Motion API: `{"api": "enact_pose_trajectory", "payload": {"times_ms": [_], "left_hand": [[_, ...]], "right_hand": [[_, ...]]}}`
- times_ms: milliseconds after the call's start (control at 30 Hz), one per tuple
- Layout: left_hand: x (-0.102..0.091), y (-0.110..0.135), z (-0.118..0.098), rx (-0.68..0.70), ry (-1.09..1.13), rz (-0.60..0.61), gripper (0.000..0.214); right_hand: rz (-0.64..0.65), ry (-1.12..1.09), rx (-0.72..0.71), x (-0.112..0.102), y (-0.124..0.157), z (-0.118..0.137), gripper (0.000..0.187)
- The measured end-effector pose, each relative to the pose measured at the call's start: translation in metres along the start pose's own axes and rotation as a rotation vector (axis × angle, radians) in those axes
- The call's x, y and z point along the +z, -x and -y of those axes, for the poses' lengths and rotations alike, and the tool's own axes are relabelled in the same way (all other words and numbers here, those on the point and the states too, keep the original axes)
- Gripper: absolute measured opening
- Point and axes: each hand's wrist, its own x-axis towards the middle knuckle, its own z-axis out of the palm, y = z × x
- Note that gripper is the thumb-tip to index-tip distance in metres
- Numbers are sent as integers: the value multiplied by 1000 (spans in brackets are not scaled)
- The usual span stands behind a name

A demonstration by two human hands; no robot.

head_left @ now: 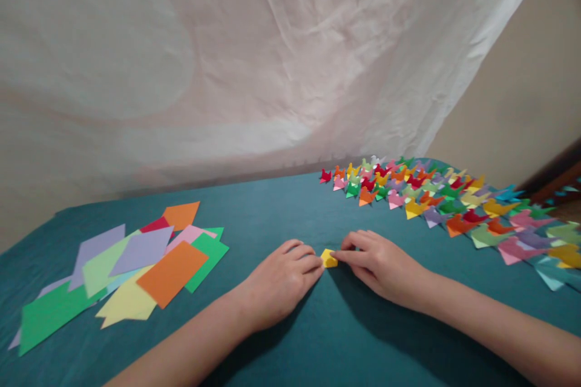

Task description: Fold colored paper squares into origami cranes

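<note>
A small folded yellow paper piece (328, 258) lies on the teal tablecloth (290, 205) in front of me. My left hand (281, 281) rests knuckles-up with its curled fingertips pinching the piece's left edge. My right hand (379, 266) comes in from the right and pinches the piece's right edge with its fingertips. Both hands are closed on the same paper, low against the cloth.
A loose pile of flat coloured paper sheets (136, 266) lies at the left. Several rows of small folded paper figures (436, 199) in many colours stand at the back right. A creased white sheet (227, 60) hangs behind the table.
</note>
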Motion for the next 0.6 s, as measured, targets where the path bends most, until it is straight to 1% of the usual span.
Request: {"api": "enact_pose_trajectory", "payload": {"times_ms": [100,233,467,600], "left_hand": [[1,0,0,-2,-8,-2,28],[1,0,1,-3,-14,-12,28],[1,-1,0,-3,-6,-13,29],[0,-2,0,-4,-11,-7,28]], "right_hand": [[51,214,-55,4,3,9,28],[84,336,-100,11,4,15,26],[118,406,-105,11,2,18,21],[137,355,-79,7,0,16,21]]}}
